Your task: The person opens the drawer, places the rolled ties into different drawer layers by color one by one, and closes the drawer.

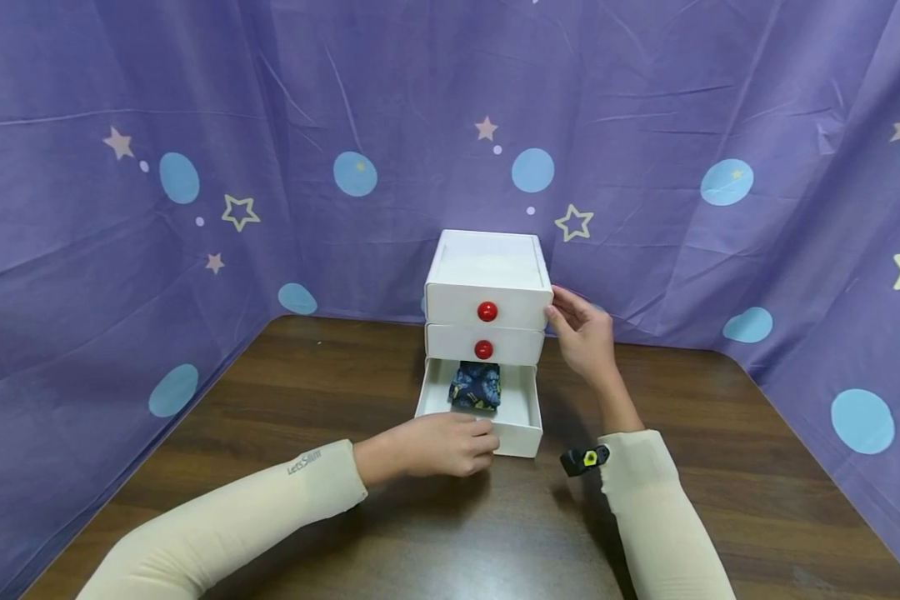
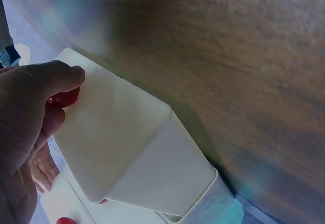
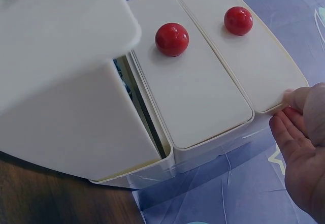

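Note:
A white drawer unit (image 1: 487,258) with red round knobs stands on the table. Its bottom drawer (image 1: 521,437) is pulled out, and a folded dark blue patterned cloth (image 1: 476,386) lies inside toward the back. My left hand (image 1: 450,444) is at the front of that drawer; in the left wrist view its thumb and finger pinch the red knob (image 2: 65,98). My right hand (image 1: 585,333) touches the right side of the unit near the top drawer (image 3: 254,56), thumb at the front edge, fingers along the side. The middle drawer (image 3: 195,92) is closed.
The brown wooden table (image 1: 330,383) spreads around the unit. A purple curtain (image 1: 420,100) with stars and dots hangs behind and at both sides. A black strap with a yellow mark (image 1: 585,460) sits at the right wrist.

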`<state>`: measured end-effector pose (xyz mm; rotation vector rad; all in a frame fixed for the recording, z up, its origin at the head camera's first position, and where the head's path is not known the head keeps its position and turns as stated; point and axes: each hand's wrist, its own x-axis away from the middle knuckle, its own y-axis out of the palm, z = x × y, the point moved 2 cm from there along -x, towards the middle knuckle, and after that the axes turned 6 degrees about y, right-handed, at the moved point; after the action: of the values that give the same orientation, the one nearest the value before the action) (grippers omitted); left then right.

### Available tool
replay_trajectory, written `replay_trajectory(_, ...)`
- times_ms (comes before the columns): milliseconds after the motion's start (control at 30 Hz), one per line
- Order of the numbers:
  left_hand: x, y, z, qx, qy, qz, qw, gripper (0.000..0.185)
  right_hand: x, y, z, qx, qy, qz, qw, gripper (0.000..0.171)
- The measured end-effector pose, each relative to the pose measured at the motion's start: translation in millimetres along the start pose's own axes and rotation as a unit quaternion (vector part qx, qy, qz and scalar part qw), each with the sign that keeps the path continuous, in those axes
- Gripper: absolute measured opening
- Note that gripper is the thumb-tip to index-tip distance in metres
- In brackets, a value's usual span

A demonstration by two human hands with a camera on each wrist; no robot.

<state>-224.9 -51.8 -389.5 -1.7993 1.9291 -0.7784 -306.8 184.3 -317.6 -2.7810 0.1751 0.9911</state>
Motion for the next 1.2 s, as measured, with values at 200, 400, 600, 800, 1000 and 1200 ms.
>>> replay_trajectory(200,0.4,1.5,-2.4,0.001,-0.002,-0.009,1.0000,0.012,0,0,0,-0.003,0.005,0.001,1.000,0.034)
replay_trajectory(400,0.8,1.2,-3.6,0.003,-0.004,-0.010,0.9999,0.013,0,0,-1,-0.004,0.003,0.000,1.000,0.034)
replay_trajectory(600,0.2,0.6,-5.0,0.003,-0.006,-0.011,0.9999,0.013,0,0,-1,-0.003,0.002,0.000,1.000,0.034)
replay_trajectory(800,0.0,2.5,-6.7,-0.002,-0.006,0.001,1.0000,0.013,-4,0,17,0.006,0.000,0.005,1.000,0.034)
replay_trajectory(1000,0.8,5.3,-8.7,0.003,-0.009,0.004,0.9999,0.012,-8,-1,33,0.000,0.002,0.010,1.000,0.035)
replay_trajectory(1200,0.5,10.7,-10.1,0.015,-0.014,-0.006,0.9998,0.010,-7,-2,33,0.000,0.003,0.007,1.000,0.036)
